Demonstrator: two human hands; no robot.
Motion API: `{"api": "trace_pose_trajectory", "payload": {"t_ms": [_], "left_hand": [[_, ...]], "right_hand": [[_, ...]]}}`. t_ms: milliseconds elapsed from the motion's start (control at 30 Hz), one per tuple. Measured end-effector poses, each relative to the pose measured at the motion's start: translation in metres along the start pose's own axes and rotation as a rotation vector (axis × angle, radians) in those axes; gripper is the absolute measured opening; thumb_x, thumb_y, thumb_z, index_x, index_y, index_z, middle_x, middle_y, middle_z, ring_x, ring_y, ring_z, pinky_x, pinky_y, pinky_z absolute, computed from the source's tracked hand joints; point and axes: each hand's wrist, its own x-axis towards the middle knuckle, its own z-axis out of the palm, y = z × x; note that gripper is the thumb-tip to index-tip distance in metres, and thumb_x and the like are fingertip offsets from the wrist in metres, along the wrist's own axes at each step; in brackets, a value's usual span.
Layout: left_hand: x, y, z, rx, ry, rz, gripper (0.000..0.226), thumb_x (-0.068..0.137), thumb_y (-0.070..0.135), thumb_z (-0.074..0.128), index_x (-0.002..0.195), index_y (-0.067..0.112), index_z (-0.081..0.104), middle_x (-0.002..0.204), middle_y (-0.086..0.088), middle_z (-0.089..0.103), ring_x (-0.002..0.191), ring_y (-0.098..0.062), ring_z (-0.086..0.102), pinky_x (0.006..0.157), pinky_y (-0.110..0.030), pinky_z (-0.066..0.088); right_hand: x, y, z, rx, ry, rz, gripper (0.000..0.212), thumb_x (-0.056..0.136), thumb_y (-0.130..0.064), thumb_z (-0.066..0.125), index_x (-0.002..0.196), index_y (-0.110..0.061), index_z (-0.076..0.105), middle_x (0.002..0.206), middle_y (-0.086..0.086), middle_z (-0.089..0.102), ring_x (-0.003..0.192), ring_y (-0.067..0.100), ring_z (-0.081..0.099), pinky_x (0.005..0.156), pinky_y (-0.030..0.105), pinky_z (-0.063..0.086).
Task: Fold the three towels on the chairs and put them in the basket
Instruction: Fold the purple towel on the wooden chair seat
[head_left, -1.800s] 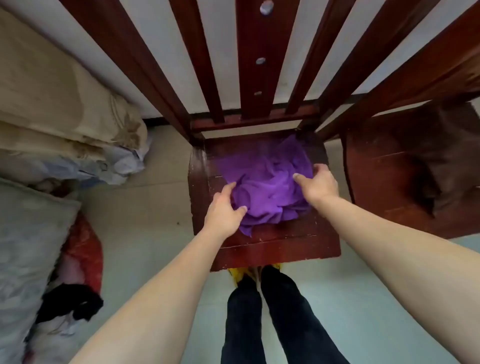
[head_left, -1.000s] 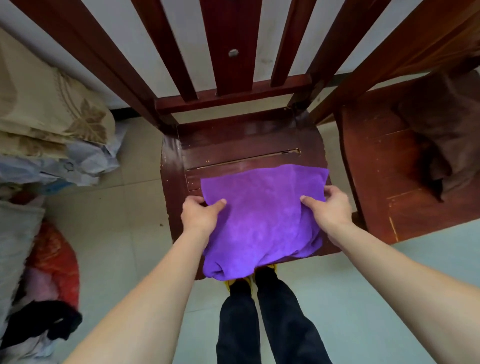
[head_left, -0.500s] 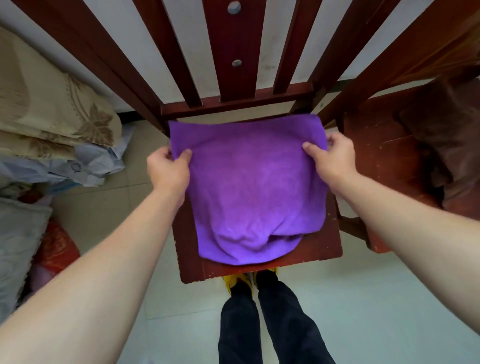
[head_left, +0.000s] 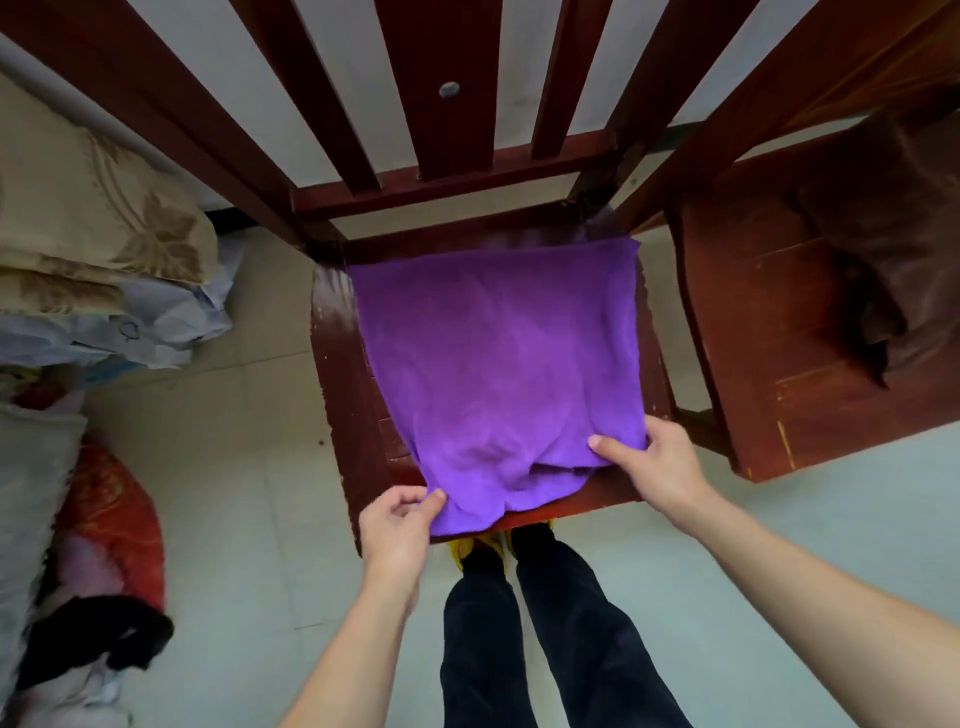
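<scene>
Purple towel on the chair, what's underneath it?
The purple towel lies on the wooden chair seat, which shows at both sides. The left hand and right hand pinch its near edge. The seat's middle is covered.

A purple towel (head_left: 498, 364) lies spread almost flat on a dark red chair seat (head_left: 337, 374), near edge rumpled. At two o'clock, a brown towel (head_left: 883, 249) sits crumpled on a second chair (head_left: 753, 338).

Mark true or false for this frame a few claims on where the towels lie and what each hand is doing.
1. The purple towel lies spread on the chair seat. True.
2. The left hand pinches the towel's near edge. True.
3. The right hand is off the towel. False: it grips the near right corner.
4. The brown towel shares that seat. False: it lies on the neighbouring chair.
</scene>
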Motion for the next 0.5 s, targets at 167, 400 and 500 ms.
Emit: {"api": "trace_pose_trajectory", "payload": {"t_ms": [167,400,500], "left_hand": [[-0.006,0.039,-0.014,-0.086,0.0,0.044,0.02,0.082,-0.001,0.065,0.067,0.009,0.056,0.064,-0.007,0.057,0.061,-0.019,0.05,0.063,-0.032,0.043],[0.033,0.147,-0.017,-0.405,-0.127,-0.09,0.017,0.094,0.015,0.047,0.08,0.021,0.054,0.061,0.005,0.065,0.059,-0.009,0.057,0.058,-0.024,0.042],[0.055,0.161,-0.008,-0.436,-0.13,-0.016,0.011,0.097,0.023,0.044,0.092,0.023,0.054,0.079,0.006,0.067,0.073,-0.011,0.061,0.061,-0.022,0.044]], "right_hand": [[-0.01,-0.038,-0.015,0.148,0.216,-0.011,0.021,0.081,-0.019,0.075,0.065,-0.013,0.064,0.055,-0.013,0.06,0.049,0.001,0.049,0.051,0.017,0.041],[0.055,-0.117,-0.021,0.443,0.115,0.336,0.022,0.085,-0.034,0.07,0.091,-0.015,0.062,0.066,0.001,0.058,0.043,0.013,0.05,0.036,0.015,0.036],[0.073,-0.122,-0.014,0.538,-0.011,0.311,0.033,0.094,-0.05,0.053,0.109,-0.021,0.057,0.085,0.006,0.069,0.059,0.02,0.067,0.043,0.019,0.046]]}}
